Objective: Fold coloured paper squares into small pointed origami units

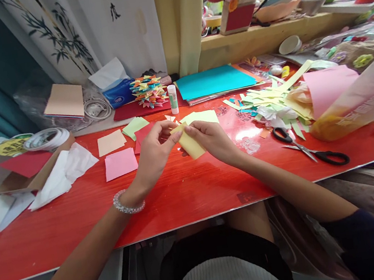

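A small folded sheet of yellow paper (192,145) is held above the red table between both hands. My left hand (155,150) pinches its upper left edge between thumb and fingers, and a clear bead bracelet circles that wrist. At the upper right edge, my right hand (213,139) grips the same sheet with thumb and fingertips. Just beyond the hands lie pale green paper squares (201,117) and a red paper square (143,133), partly hidden by my left hand. A glue stick (173,99) stands upright behind them.
Pink paper squares (120,164) and peach squares (110,142) lie to the left. Black-handled scissors (308,148) lie spread at the right, near paper strips (274,101). A folded-paper model (149,91) and blue sheets (215,81) stand at the back. An open cardboard box (34,172) sits left.
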Available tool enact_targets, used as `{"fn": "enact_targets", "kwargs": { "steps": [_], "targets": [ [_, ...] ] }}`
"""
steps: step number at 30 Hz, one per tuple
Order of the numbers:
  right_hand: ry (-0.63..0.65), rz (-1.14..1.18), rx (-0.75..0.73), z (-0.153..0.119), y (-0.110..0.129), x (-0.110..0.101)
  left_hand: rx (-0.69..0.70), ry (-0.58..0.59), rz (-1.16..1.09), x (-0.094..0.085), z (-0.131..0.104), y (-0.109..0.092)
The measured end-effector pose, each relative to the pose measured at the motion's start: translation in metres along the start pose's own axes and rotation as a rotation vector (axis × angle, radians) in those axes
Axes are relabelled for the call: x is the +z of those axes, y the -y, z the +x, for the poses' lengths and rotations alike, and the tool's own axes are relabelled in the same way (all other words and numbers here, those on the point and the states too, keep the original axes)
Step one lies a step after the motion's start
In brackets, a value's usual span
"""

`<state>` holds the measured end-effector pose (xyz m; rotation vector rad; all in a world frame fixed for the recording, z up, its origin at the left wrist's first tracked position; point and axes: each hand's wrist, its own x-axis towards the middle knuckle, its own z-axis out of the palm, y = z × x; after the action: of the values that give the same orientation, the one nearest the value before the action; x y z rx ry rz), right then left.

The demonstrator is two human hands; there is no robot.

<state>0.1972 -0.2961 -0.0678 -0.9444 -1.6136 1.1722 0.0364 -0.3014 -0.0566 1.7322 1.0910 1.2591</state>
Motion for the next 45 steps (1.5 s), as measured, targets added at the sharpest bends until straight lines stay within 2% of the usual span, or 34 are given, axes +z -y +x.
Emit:
{"fn": "enact_targets", "kwargs": {
  "steps": [3,6,11,15,18,21,24,29,33,35,38,41,45],
  "targets": [
    [-0.004,-0.045,-0.006,0.001,0.000,-0.002,-0.030,0.032,-0.007,-0.002,0.002,0.002],
    [0.019,-0.094,-0.004,0.002,0.003,-0.004,-0.010,-0.031,0.019,-0.004,0.004,0.004],
    [0.146,0.130,0.099,0.003,0.007,-0.005,0.020,-0.126,0.058,-0.008,0.008,0.009],
    [0.146,0.203,0.116,0.004,0.005,-0.005,0.020,-0.137,0.041,-0.007,0.009,0.011],
    [0.135,0.205,0.128,0.004,0.005,-0.005,-0.017,-0.130,-0.063,-0.006,0.010,0.011],
    [0.112,0.210,0.129,0.006,0.004,-0.006,-0.118,-0.065,-0.179,-0.005,0.010,0.011],
    [0.110,0.209,0.125,0.007,0.000,-0.007,-0.195,0.001,-0.173,-0.005,0.009,0.012],
    [0.127,0.201,0.113,0.008,-0.005,-0.006,-0.180,-0.055,-0.136,-0.001,0.006,0.012],
    [0.127,0.173,0.104,0.009,-0.007,-0.005,-0.155,-0.013,-0.104,0.002,0.005,0.011],
    [0.125,0.080,0.099,0.009,-0.008,-0.007,-0.145,0.010,-0.063,0.001,0.006,0.012],
    [0.063,-0.116,0.022,0.009,-0.007,-0.010,-0.150,0.038,0.013,-0.003,0.008,0.014],
    [-0.019,-0.206,-0.112,0.009,-0.004,-0.011,-0.166,0.121,0.075,-0.004,0.008,0.017],
    [-0.007,-0.346,-0.202,0.007,-0.002,-0.007,-0.183,0.273,0.014,0.001,0.003,0.020]
  ]
}}
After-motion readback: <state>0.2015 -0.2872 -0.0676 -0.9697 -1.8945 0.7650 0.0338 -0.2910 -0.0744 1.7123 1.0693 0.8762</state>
